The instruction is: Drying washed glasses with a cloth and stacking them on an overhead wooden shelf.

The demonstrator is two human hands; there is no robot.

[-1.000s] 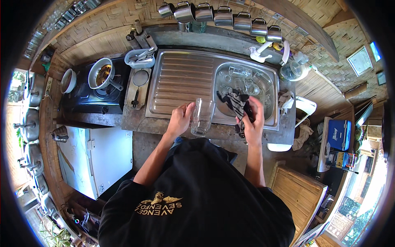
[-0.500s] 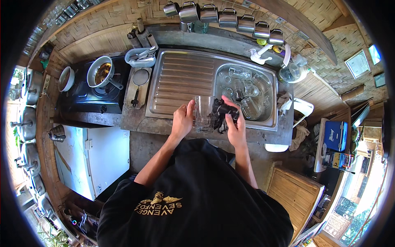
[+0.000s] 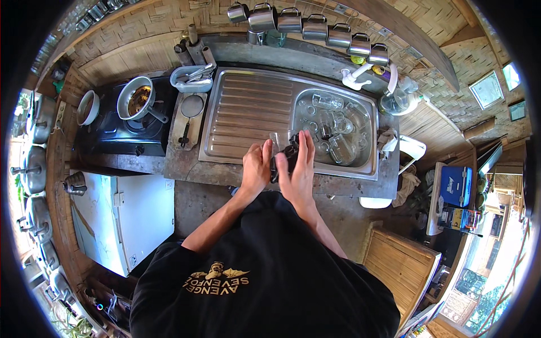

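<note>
My left hand [image 3: 256,170] is wrapped round a clear drinking glass [image 3: 274,139], in front of the sink's near edge. Only part of its rim and wall shows; the rest is behind my fingers. A bunched black cloth or net scrubber [image 3: 289,153] is pressed against the glass by my right hand [image 3: 301,177], whose fingers point up and away from me. Beyond my hands, to the right, the steel sink bowl [image 3: 372,132] holds several clear glasses [image 3: 341,149] lying about in it.
A ribbed drainboard [image 3: 248,112] lies left of the bowl, with a white tap [image 3: 355,76] behind it. Steel mugs [image 3: 314,28] hang overhead. To the left are a cutlery tub [image 3: 191,84], a strainer [image 3: 191,105] and a pan [image 3: 135,99] on the stove [image 3: 107,135].
My right hand has moved left with the black cloth, closing up against the glass. My left hand has shifted slightly right, and the glass is now mostly covered.
</note>
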